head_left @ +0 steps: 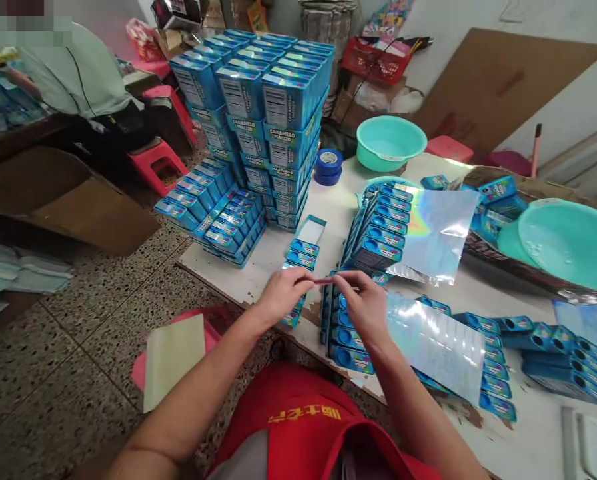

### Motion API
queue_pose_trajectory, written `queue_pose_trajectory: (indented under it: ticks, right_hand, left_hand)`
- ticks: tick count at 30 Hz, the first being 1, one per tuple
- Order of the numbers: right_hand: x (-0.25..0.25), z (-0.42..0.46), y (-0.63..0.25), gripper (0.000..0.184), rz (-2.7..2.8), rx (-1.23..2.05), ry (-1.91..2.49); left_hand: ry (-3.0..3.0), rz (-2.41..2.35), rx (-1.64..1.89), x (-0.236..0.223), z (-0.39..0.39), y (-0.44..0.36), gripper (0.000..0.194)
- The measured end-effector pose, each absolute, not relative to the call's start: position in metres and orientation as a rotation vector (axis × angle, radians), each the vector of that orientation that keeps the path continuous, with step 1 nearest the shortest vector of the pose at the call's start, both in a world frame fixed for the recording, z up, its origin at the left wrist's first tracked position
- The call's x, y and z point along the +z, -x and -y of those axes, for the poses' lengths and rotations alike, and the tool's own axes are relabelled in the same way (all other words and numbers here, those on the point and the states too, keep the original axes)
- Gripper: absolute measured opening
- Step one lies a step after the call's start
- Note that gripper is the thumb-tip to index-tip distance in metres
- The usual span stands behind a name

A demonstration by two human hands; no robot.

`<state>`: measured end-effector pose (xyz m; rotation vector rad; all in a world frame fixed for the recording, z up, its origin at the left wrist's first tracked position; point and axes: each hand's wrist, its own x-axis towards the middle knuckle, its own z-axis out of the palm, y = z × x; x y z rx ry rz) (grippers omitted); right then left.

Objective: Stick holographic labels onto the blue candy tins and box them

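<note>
Between my two hands, over the table edge, stretches a thin reddish strip (323,281); its exact kind is too small to tell. My left hand (282,293) pinches one end of it between thumb and fingers, and my right hand (364,301) pinches the other. Beneath the left hand lies a short row of small blue boxes (302,248), partly covered by it. A longer row of blue boxes (351,337) runs under the right hand. Behind that, more boxes stand in a raised stack (383,230).
A tall stack of blue "Caramelo Macizo" display boxes (288,100) rises at the back left. Blue tape rolls (328,167) and a turquoise basin (391,143) stand behind. Shiny plastic sheets (441,340) lie right. A red stool (138,363) is below left; a person (78,73) sits far left.
</note>
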<state>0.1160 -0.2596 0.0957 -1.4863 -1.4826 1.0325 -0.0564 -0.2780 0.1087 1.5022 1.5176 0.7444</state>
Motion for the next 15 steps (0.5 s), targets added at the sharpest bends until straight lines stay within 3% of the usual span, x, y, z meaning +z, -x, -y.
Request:
queue_pose_trajectory:
  ticks: [8,15]
  right_hand:
    - [0.04,0.219,-0.034,0.016,1.375,0.708,1.78]
    - [0.019,0.213,-0.022,0.012,1.265,0.717,1.817]
  left_hand:
    - [-1.772,-1.555,0.512,0.066,0.205,0.127,0.019]
    - [-1.627,-1.422,0.606,0.035,0.188,0.133,0.009]
